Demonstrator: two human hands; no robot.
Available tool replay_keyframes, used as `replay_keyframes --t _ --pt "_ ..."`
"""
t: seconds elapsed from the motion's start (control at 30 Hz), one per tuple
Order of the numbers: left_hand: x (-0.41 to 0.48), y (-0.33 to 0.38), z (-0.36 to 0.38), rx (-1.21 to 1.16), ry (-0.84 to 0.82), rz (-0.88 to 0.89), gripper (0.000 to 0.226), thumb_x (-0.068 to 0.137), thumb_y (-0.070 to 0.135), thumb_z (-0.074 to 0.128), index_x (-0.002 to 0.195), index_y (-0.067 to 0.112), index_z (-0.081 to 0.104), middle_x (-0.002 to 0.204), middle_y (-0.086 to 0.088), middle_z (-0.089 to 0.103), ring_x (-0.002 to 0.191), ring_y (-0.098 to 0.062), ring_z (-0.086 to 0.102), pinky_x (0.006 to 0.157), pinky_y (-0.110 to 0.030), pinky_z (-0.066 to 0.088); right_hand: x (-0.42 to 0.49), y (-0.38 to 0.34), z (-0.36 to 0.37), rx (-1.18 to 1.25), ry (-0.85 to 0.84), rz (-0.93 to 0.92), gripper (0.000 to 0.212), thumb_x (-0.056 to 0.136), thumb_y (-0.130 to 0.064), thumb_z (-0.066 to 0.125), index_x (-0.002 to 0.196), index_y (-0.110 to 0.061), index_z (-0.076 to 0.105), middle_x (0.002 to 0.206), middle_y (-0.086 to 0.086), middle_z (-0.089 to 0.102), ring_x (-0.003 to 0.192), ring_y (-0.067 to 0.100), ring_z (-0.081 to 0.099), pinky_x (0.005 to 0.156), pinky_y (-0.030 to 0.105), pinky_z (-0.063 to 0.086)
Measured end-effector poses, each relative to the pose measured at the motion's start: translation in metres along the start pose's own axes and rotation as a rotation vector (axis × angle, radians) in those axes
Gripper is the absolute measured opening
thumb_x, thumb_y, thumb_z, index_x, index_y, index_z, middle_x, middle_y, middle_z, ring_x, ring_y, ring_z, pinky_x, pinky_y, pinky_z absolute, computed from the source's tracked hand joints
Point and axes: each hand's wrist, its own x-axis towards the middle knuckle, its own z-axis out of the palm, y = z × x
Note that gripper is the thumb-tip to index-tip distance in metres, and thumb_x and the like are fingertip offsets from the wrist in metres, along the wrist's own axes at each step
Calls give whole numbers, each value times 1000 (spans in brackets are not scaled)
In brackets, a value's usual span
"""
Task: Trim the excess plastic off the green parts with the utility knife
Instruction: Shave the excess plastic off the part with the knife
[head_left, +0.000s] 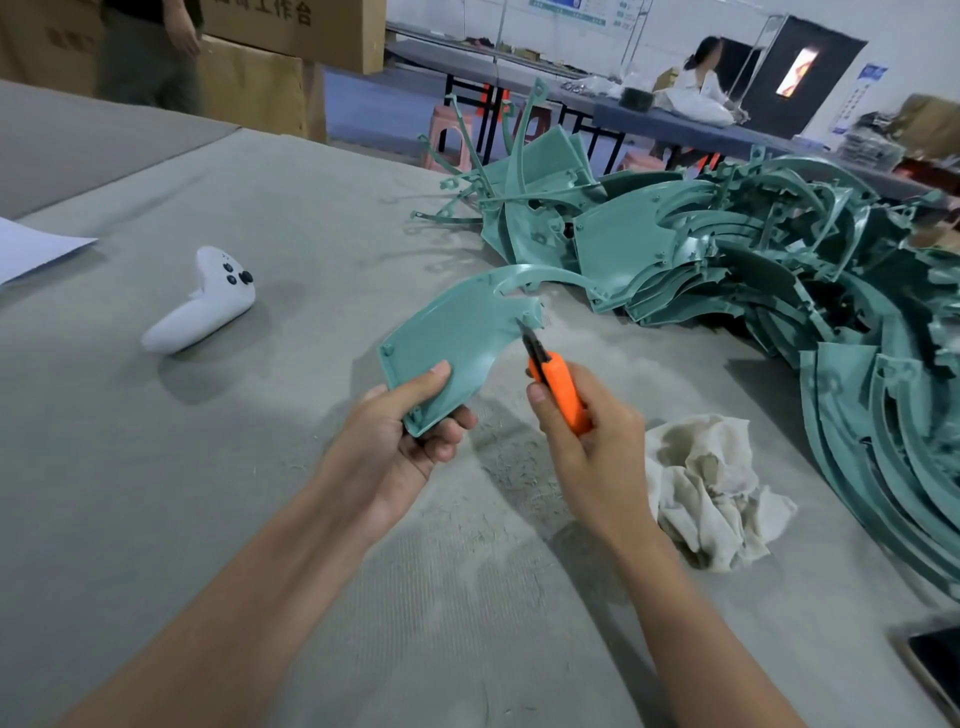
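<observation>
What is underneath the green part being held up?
Under the green part, the left hand curls its fingers beneath the near corner. Lower down is the grey table; the patch straight below is covered.

Bright overhead light, soft shadows, fisheye edges

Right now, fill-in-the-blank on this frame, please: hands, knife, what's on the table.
The right hand grips a utility knife with an ____ handle.
The left hand holds a ____ plastic part against the knife's blade.
The game controller lying on the table is ____.
The crumpled cloth lies to the ____ of the right hand.
Missing: orange; green; white; right.
</observation>
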Motion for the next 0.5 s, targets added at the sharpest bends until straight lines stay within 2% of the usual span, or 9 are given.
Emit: replay_keyframes --t 0.07,0.17,0.37,0.5 --pt "1 1 0 -31 24 11 20 90 14 58 75 11 70 53 -8 60 36 -5 51 35 -13 38 -5 -4 6 -6 -63 -49 14 96 -18 62 109 -15 65 68 -19 50 54 1 47 56 10 33" --pt "2 4 -4 -42 63 19 16 92 13 57 79 8 65 51 -8 60 35 -5 51 35 -13 37 -8 -7 9 -8 -131 -108 20 95 -19 63 113 -11 67 77 -20 54 61 1 50 61 9 35" --pt "2 3 -4 43 0 12 11 89 16 58 85 7 62 52 -10 60 35 -6 51 34 -15 37 -2 0 2 2 -49 -13 18 94 -25 61 108 -15 67 61 -18 46 51 4 45 53 10 31" --pt "4 3 -5 30 7 45 12 90 17 58 86 6 62 53 -10 62 36 -6 52 35 -15 37 -3 -4 7 26 -63 -33 16 94 -22 63 106 -14 68 63 -19 47 52 3 45 53 10 31"
